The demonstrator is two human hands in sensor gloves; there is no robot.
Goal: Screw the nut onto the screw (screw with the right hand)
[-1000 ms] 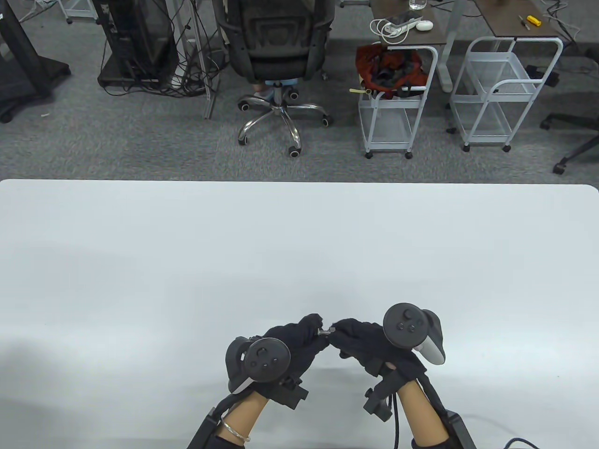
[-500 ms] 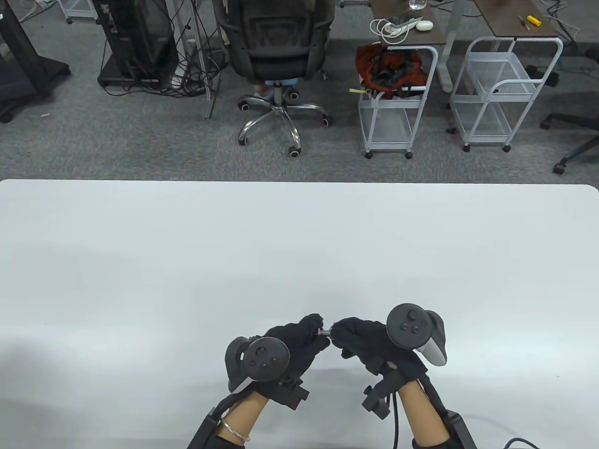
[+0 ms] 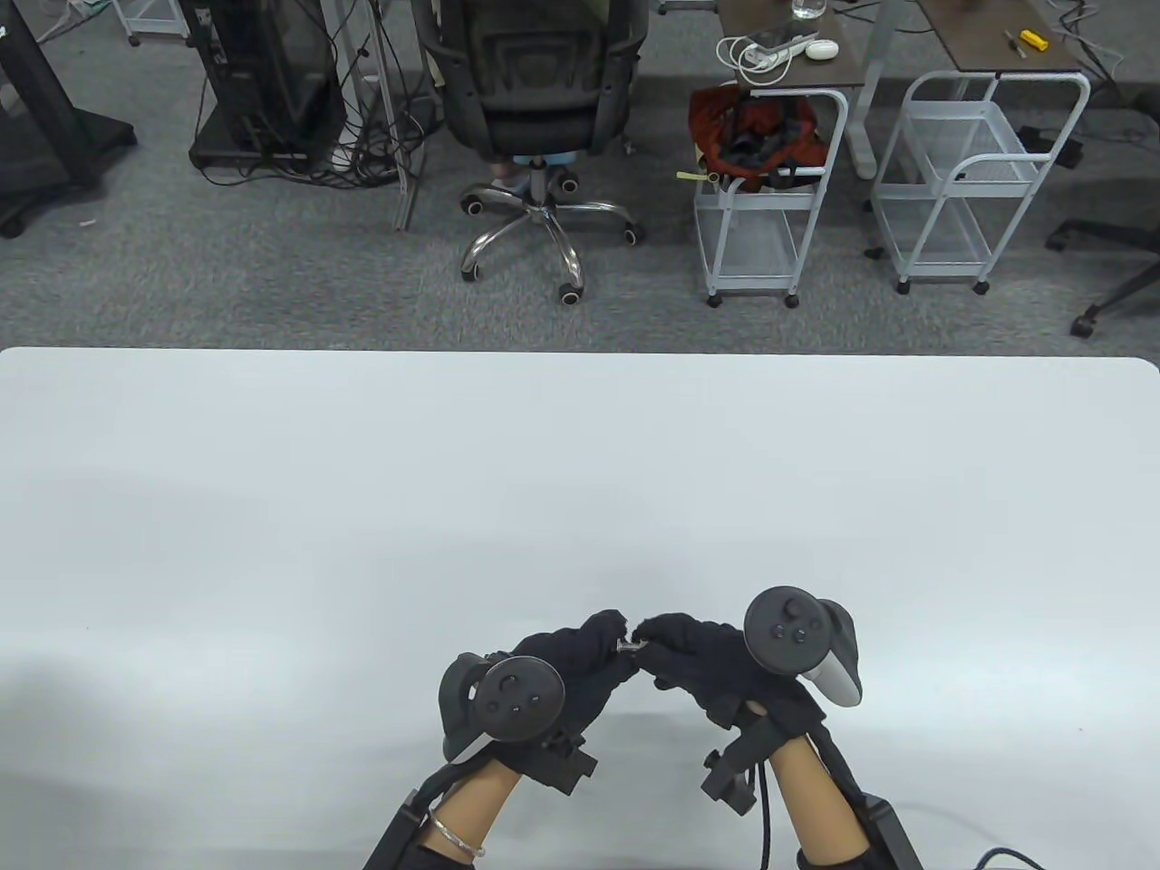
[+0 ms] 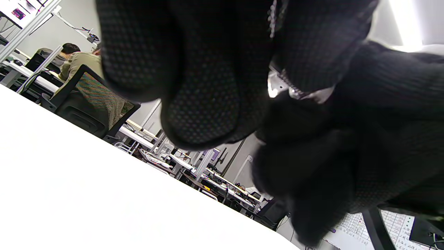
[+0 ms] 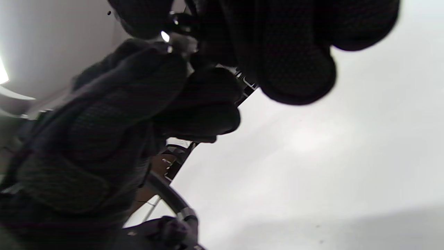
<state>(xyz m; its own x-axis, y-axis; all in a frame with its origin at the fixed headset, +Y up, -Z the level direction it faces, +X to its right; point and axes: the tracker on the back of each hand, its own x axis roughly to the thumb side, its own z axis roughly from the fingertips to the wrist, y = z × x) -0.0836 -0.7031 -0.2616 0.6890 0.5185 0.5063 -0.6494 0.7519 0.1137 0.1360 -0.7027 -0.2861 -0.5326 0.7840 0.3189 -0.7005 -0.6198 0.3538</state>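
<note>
Both gloved hands meet low over the white table (image 3: 580, 471) near its front edge. A small silver screw (image 3: 627, 645) spans the gap between their fingertips. My left hand (image 3: 614, 638) pinches one end; in the left wrist view the threaded shaft (image 4: 272, 15) runs up between its fingers (image 4: 208, 86). My right hand (image 3: 647, 633) pinches the other end, where a bit of shiny metal (image 4: 295, 92) that looks like the nut sits. In the right wrist view only a glint of metal (image 5: 165, 36) shows between the dark fingers; the nut itself is mostly hidden.
Beyond the table's far edge stand an office chair (image 3: 535, 91), two white wire carts (image 3: 770, 181) and desks on grey carpet. Cables run from my wrists off the bottom edge.
My right fingertips have shifted slightly left, closer to the left fingertips, so less of the screw shows. The right tracker rocked a little. The left hand stays put.
</note>
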